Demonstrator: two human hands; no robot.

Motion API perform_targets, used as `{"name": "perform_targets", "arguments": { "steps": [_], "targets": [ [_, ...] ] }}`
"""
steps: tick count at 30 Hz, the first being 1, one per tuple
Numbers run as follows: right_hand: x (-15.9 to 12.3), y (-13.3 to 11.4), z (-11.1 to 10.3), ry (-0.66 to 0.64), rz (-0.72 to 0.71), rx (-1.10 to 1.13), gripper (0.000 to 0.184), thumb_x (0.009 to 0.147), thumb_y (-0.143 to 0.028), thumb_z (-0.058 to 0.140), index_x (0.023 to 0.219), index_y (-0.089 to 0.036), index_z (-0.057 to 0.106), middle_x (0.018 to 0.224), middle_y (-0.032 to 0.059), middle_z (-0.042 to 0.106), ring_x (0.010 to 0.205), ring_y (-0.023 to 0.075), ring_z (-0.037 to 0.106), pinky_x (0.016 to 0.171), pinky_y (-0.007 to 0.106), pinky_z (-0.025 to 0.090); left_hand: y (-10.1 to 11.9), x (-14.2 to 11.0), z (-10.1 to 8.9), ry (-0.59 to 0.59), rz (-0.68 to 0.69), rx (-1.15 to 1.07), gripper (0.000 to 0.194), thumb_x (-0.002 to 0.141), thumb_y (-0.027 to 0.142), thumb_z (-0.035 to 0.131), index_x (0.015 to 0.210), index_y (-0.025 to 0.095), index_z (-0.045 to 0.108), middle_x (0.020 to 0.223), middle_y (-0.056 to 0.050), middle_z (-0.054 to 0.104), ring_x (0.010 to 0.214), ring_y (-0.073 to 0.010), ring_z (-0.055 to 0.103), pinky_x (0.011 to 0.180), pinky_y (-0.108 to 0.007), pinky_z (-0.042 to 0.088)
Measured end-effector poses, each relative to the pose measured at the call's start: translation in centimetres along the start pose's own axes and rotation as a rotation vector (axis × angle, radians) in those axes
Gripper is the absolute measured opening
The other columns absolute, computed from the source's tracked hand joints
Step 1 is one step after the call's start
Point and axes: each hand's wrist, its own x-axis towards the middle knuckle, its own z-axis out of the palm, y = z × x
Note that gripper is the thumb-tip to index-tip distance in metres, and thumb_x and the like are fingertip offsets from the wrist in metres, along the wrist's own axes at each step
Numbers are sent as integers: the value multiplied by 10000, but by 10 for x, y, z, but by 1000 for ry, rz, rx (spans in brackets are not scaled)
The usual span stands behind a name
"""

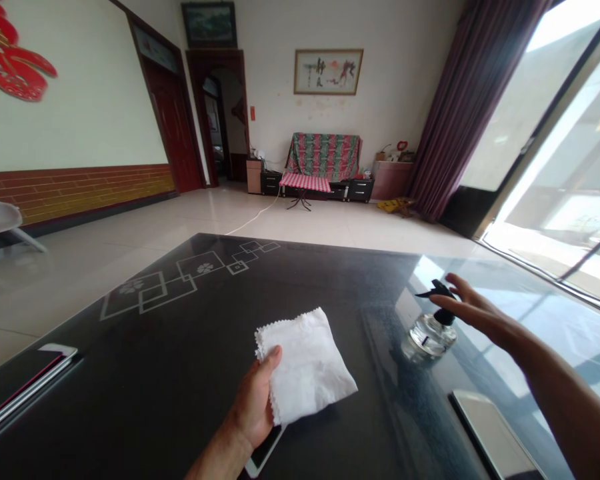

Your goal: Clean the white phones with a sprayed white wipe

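Note:
My left hand (253, 403) grips a folded white cloth (313, 370) with zigzag edges, thumb on top, held over the table. Beneath that hand part of a white-edged phone (269, 452) shows on the dark table top (180, 360); the rest of the phone is hidden. On the right, a clear glass pump bottle (433, 335) with a black pump head stands upright. My right hand (485, 319) is at the pump head, thumb and fingers stretched out and apart around it. Whether they touch it I cannot tell.
A flat light-coloured device (495, 433) lies at the table's right front. Several thin devices (27, 387) are stacked at the left edge. Beyond the table are a white chair (0, 217), a small checked-cloth table (306, 182) and a purple curtain (465, 100) beside the glass door.

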Motion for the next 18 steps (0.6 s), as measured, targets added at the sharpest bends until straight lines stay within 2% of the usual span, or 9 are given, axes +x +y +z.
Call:
{"name": "perform_targets", "arguments": {
  "steps": [1,3,4,7,8,10,13,15,18],
  "targets": [
    [-13,-7,2,88,12,-113,717,457,-399,846,1121,-230,634,1277,180,567,1221,465,446,919,548,422,0,0,0,0,3,5,488,839,289,644,1264,69,545,1051,-172,720,1020,-333,667,991,-454,470],
    [-53,-21,19,140,-108,-155,780,622,-493,735,1332,-301,478,1400,126,470,1262,402,434,944,516,427,-1,-1,1,6,5,24,491,831,295,657,1255,69,552,1038,-172,724,989,-332,680,961,-452,490],
    [-78,-25,34,94,-179,-83,699,692,-481,674,1338,-313,465,1371,112,503,1230,353,485,935,479,449,-2,-1,2,12,7,37,493,826,298,664,1249,70,557,1029,-171,726,974,-331,685,944,-450,500],
    [-155,-25,97,-208,-248,-63,388,802,-417,564,1143,-242,625,1146,103,651,1046,275,620,847,399,518,-3,-4,4,18,21,76,504,806,315,687,1232,73,574,998,-167,734,939,-333,695,896,-441,523],
    [-177,-21,119,-230,-282,-75,368,813,-394,543,1128,-227,633,1166,106,640,1043,272,619,820,383,529,-3,-6,5,11,27,83,506,799,322,695,1224,74,581,989,-164,736,933,-332,696,885,-434,527],
    [-210,-10,155,-219,-310,-124,392,826,-377,539,1169,-199,606,1265,121,577,1123,280,574,886,396,509,-4,-9,8,-10,42,84,499,786,328,709,1202,78,597,977,-155,740,930,-325,696,875,-416,530],
    [-231,4,182,-179,-275,-154,472,844,-426,538,1236,-164,547,1299,144,549,1198,293,521,1003,448,436,-6,-13,11,-55,53,56,466,769,325,726,1157,88,624,980,-137,741,946,-308,690,880,-379,523],
    [-235,9,186,-176,-255,-126,538,839,-460,557,1282,-160,505,1314,139,543,1221,290,505,1028,440,417,-8,-14,12,-77,53,47,436,759,336,736,1107,89,647,975,-132,741,947,-299,688,878,-357,519],
    [-238,9,186,-234,-192,-32,586,836,-477,576,1315,-155,473,1259,120,596,1144,264,573,967,369,475,-11,-15,10,-85,49,68,410,748,365,745,1042,88,670,941,-128,741,922,-287,690,853,-336,521]
  ]
}}
